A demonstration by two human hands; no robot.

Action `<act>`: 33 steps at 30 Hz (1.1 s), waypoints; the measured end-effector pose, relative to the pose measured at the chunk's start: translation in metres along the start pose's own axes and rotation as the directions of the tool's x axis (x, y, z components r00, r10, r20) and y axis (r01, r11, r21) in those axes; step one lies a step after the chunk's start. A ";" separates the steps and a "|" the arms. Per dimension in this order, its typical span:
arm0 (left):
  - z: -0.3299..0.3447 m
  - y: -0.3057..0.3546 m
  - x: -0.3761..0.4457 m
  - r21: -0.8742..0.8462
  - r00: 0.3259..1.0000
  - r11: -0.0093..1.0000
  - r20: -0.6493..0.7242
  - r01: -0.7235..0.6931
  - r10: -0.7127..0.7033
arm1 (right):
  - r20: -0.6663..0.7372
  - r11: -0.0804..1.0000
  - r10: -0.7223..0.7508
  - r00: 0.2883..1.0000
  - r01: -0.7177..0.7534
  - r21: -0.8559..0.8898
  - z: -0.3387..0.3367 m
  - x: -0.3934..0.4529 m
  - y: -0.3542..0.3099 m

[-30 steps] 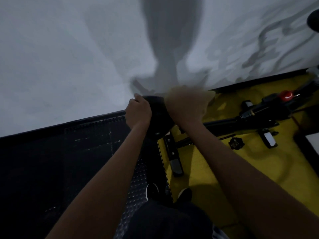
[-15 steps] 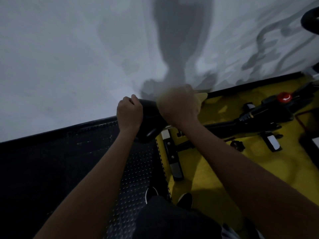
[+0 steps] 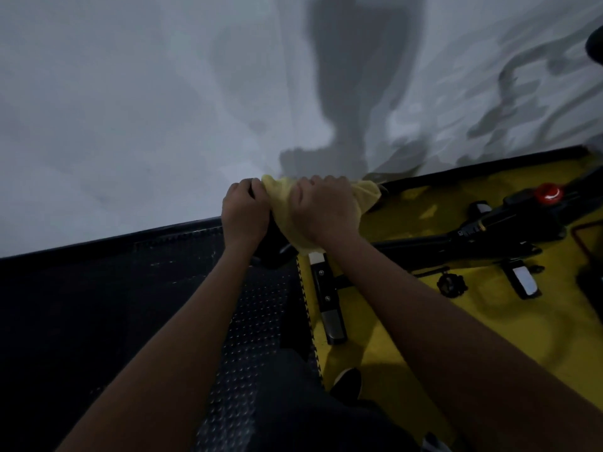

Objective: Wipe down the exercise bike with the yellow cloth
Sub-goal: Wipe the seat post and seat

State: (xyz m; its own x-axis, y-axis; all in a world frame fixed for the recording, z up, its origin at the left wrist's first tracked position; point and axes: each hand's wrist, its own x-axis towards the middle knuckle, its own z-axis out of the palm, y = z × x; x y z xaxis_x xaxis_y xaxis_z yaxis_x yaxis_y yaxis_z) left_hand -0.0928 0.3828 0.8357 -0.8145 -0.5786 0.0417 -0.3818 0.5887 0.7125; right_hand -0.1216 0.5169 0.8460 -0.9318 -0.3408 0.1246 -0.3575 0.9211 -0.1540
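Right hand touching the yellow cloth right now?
Touching. The head view shows the right hand lying on the yellow cloth, fingers curled over it, pressing it onto the bike's black seat. No gap is visible.

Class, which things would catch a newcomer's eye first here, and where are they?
At centre, the right hand presses a yellow cloth over the bike's black seat, which the left hand grips. To the right, a red knob stands out on the bike frame above the bright yellow floor.
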 end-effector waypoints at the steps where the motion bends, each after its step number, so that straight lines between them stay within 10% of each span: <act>1: -0.001 -0.001 0.002 -0.016 1.000 1.000 0.001 0.002 -0.002 | 0.008 0.999 -0.050 0.999 0.050 0.013 0.004 -0.002 -0.011; 6: -0.001 -0.005 0.004 -0.050 1.000 0.999 0.011 0.002 -0.001 | 0.030 0.953 -0.286 0.958 0.281 0.116 0.001 -0.014 0.019; 15: 0.004 -0.009 0.003 -0.020 0.997 0.998 -0.053 -0.059 0.057 | 0.002 0.988 0.134 0.991 -0.134 0.077 -0.005 0.013 -0.012; 22: 0.000 -0.006 0.004 -0.056 0.999 0.998 -0.035 -0.032 0.030 | -0.063 0.971 -0.240 0.969 0.240 -0.010 -0.009 -0.004 0.034; 28: 0.002 -0.006 0.005 -0.051 1.000 0.999 -0.027 -0.008 0.007 | 0.084 0.996 0.063 0.994 -0.058 -0.065 -0.011 0.022 0.022; 33: 0.001 -0.008 0.005 -0.083 1.000 0.997 -0.010 0.003 -0.004 | 0.010 0.961 -0.267 0.964 0.267 -0.071 0.003 0.001 -0.028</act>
State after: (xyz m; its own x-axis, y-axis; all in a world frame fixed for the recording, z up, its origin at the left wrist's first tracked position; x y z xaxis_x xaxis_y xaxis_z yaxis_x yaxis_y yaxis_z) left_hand -0.0942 0.3756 0.8298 -0.8087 -0.5864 0.0455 -0.3469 0.5380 0.7682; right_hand -0.1132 0.4904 0.8472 -0.8032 -0.5761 0.1516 -0.5878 0.8077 -0.0451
